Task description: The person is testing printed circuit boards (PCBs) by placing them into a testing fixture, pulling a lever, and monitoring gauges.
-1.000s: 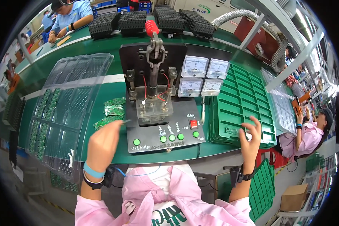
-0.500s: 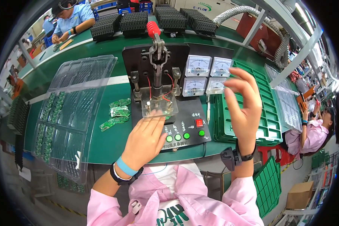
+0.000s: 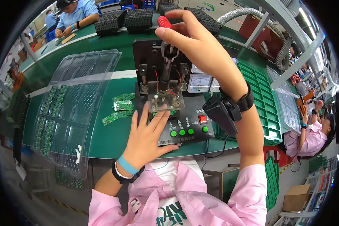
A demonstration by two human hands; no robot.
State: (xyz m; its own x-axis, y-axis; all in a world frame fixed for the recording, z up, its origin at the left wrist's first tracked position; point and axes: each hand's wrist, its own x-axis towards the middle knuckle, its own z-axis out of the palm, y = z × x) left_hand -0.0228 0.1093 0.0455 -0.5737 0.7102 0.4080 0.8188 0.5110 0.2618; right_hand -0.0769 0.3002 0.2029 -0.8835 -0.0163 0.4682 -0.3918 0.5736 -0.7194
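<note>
Green and smooth, the surface (image 3: pixel 101 145) extends around the left hand (image 3: pixel 148 133). Well to that hand's left lies a clear plastic tray (image 3: pixel 73 94) with rows of circuit boards; well to its right sit green trays (image 3: pixel 261 105). Just ahead of it stands a black test fixture (image 3: pixel 194 107), its upright back panel bearing a metal toggle clamp (image 3: pixel 168 56) above a clear block (image 3: pixel 165 96), with meters (image 3: pixel 199 83) partly hidden by the right arm. The left hand is wide open, palm down, fingers fanned toward the block, gripping nothing that shows. Farther forward, the right hand (image 3: pixel 186 34) is half curled around the clamp's red handle (image 3: pixel 164 22); how firmly, I cannot tell. Left of the left fingers is a loose board pile (image 3: pixel 123 106); at their tips a green circuit board (image 3: pixel 172 112), mostly hidden, peeks from under the block.

Half a second ago the right hand was raised beside the meters, off the handle; now it is at it. The left fingers, then closer together, have spread.
</note>
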